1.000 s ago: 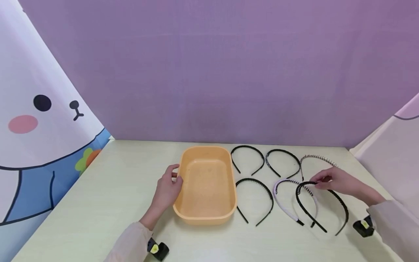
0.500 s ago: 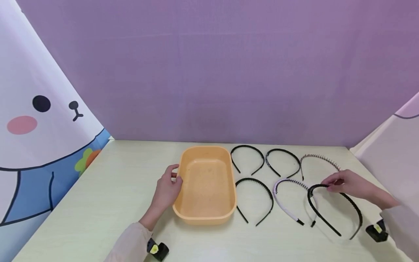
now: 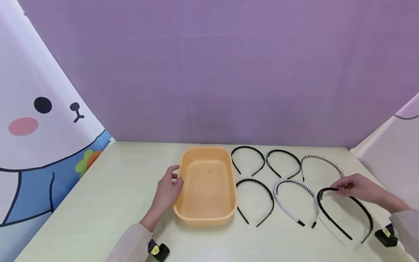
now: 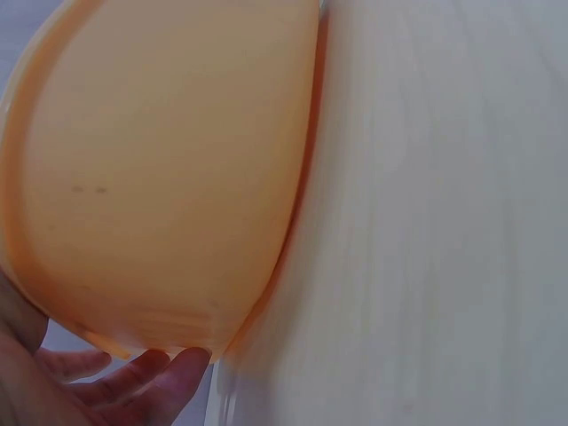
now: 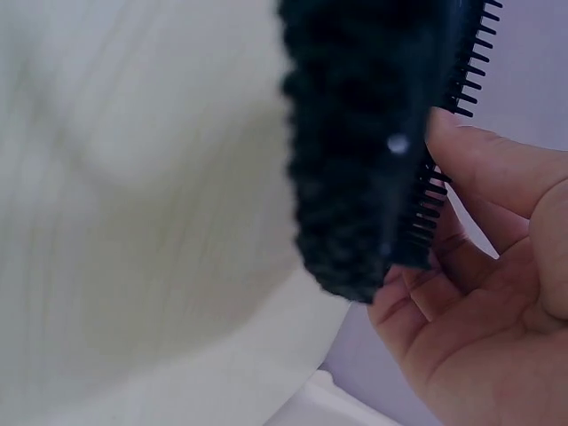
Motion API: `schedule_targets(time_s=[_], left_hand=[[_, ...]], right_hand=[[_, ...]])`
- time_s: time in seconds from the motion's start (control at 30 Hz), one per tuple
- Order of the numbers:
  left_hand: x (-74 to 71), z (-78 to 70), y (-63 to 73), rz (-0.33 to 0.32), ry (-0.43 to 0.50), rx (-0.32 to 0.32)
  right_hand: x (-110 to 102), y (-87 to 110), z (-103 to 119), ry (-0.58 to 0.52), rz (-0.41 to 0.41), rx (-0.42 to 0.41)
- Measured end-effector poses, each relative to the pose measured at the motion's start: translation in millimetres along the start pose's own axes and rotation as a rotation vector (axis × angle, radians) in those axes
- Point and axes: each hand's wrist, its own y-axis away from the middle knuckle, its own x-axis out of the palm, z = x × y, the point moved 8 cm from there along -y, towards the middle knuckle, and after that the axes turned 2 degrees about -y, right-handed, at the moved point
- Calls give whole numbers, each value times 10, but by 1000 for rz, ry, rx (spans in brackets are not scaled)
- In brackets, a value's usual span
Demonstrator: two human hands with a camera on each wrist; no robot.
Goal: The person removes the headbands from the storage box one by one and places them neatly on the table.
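Note:
My left hand (image 3: 167,191) grips the left rim of a shallow orange plastic basin (image 3: 206,189), its thumb on the near side of the rim. In the left wrist view, fingertips (image 4: 182,377) touch the basin's outer edge. On the right, my right hand (image 3: 361,189) pinches the top of a black toothed headband (image 3: 364,208) between thumb and fingers. The right wrist view shows that headband's textured outer face and comb teeth close up. Its two ends point towards the table's front; whether they touch the table I cannot tell.
Between basin and right hand lie a lavender headband (image 3: 283,210) and a black headband (image 3: 258,182). Behind them are two more dark headbands and a brownish toothed one (image 3: 324,158). A purple cloth wall (image 3: 209,72) closes off the back of the pale table (image 3: 131,174).
My right hand has moved right and nearer, carrying the black headband away from above the lavender one to the right of it. The left hand and basin have stayed put.

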Motion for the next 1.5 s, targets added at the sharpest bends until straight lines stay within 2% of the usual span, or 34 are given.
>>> schedule_targets(time_s=[0.43, 0.7, 1.0, 1.27, 1.5], left_hand=[[7, 7, -13, -1, -9, -10], [-6, 15, -15, -5, -8, -2], [-1, 11, -13, -6, -2, 4], [6, 8, -9, -3, 7, 8], [4, 12, -11, -4, 3, 10]], right_hand=[[3, 131, -113, -72, 8, -42], [62, 167, -193, -74, 25, 45], [123, 129, -164, -96, -8, -57], [131, 123, -183, -139, 14, -37], [73, 129, -233, -71, -39, -51]])
